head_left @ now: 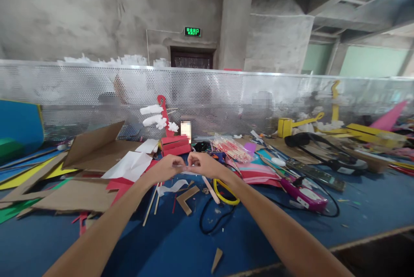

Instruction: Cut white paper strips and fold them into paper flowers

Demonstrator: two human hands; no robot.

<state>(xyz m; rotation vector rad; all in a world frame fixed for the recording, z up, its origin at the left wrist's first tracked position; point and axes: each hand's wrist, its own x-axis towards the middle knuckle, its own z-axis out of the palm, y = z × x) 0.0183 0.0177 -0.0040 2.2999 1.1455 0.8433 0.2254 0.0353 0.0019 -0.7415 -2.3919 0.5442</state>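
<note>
- White paper strip [173,188]: it lies on the blue table just on the near side of the hands, curled up off the surface, perhaps because thin paper keeps a bend; I cannot tell whether the fingers have hold of its far end.
- Left hand [168,166]: thumb and fingers bend toward each other in a pinch, but whether they grasp something small is hidden.
- Right hand [207,166]: it mirrors that pinch, fingertips almost meeting the left's; its grasp I cannot tell either. Tips this close suggest fine work needing both sides steadied.
- Red box [175,144]: just beyond the hands, probably kept there to be within reach. A red curved piece [162,109] rises behind it, white tufts [152,119] to its left.
- White sheet [131,167]: flat at the left, handy as paper stock, I judge.
- Wooden sticks [150,204] and an L-shaped cardboard piece [186,200]: loose on the near side, seemingly set down as offcuts and parts.
- Yellow loop [230,202]: near the right forearm, seemingly just laid aside.
- Magenta tool [305,195]: farther right, likely parked to leave the near middle free.
- Perforated metal screen [220,104]: upright behind everything, apparently dividing the work places.
</note>
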